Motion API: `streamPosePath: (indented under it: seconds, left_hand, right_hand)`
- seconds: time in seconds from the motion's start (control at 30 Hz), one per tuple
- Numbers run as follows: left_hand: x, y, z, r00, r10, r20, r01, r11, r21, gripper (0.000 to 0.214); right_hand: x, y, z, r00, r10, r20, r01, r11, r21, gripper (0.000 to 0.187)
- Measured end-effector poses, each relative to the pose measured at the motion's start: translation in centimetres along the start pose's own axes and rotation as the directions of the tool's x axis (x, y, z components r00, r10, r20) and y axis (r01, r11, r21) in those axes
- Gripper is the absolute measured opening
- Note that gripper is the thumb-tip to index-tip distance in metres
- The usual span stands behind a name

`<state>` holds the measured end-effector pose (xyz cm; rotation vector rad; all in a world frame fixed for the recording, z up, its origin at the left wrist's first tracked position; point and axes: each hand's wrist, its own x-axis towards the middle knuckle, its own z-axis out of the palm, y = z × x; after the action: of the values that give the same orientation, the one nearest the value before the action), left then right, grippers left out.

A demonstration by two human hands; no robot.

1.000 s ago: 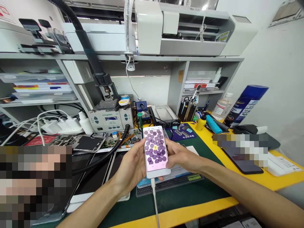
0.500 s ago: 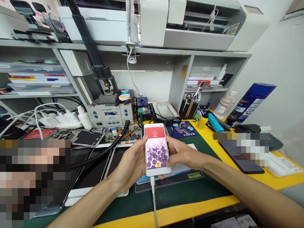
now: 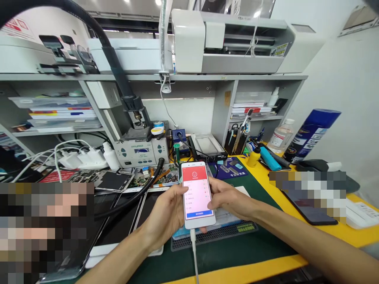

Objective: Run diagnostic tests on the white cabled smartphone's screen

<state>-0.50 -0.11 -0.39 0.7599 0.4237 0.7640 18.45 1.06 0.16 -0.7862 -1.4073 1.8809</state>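
Note:
A white smartphone (image 3: pixel 199 193) is held upright between both hands, its lit screen showing a red header with a face icon, a white list and a blue bar at the bottom. My left hand (image 3: pixel 170 211) grips its left side, the thumb over the screen's left edge. Around the right side my right hand (image 3: pixel 229 197) is closed, with the thumb over the lower right of the screen. A white charging cable (image 3: pixel 194 252) is plugged into the phone's bottom end and runs down toward me. Beneath the phone lies a dark perforated pad (image 3: pixel 213 237) on the green mat (image 3: pixel 251 252).
Behind the phone are a grey soldering or hot-air station (image 3: pixel 140 152), a tray of circuit boards (image 3: pixel 170 175) and a purple mat (image 3: pixel 232 167). Dark phone panels lie at left, crossed by a black hose (image 3: pixel 139 183). A spray can (image 3: pixel 312 136) and bottle (image 3: pixel 280 136) stand right.
The phone's screen has changed from purple round shapes with a yellow icon to a list with a blue bar. The view has tilted up slightly; both hands still hold the phone.

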Motion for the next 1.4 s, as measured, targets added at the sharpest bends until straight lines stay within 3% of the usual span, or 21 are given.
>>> streamPosePath:
  seconds: [0.23, 0.67, 0.9, 1.07, 1.4]
  left_hand:
    - [0.1, -0.1, -0.3, 1.0, 0.008, 0.013, -0.008, 1.0, -0.018, 0.054]
    - [0.0, -0.1, -0.4, 0.999, -0.003, -0.046, 0.002, 1.0, -0.03, 0.069]
    - [-0.2, -0.2, -0.3, 1.0, 0.004, -0.023, -0.005, 0.999, -0.038, 0.072]
    - [-0.1, -0.2, -0.3, 0.999, -0.004, -0.048, 0.002, 0.999, -0.044, 0.073]
    - [-0.1, -0.3, -0.1, 0.997, 0.014, -0.078, -0.017, 0.999, -0.043, 0.062]
  right_hand:
    - [0.0, -0.2, 0.0, 0.998, 0.042, 0.041, -0.043, 0.999, 0.027, 0.064]
    - [0.0, -0.4, 0.3, 0.997, 0.059, -0.044, -0.057, 0.998, 0.025, 0.046]
    - [0.1, 0.2, 0.2, 0.994, 0.064, -0.091, -0.063, 0.998, 0.021, 0.043]
    - [0.3, 0.9, 0.0, 0.992, 0.028, -0.122, -0.022, 0.999, 0.045, 0.035]
    - [-0.1, -0.2, 0.3, 0.996, -0.038, -0.08, 0.052, 0.984, 0.173, 0.041]
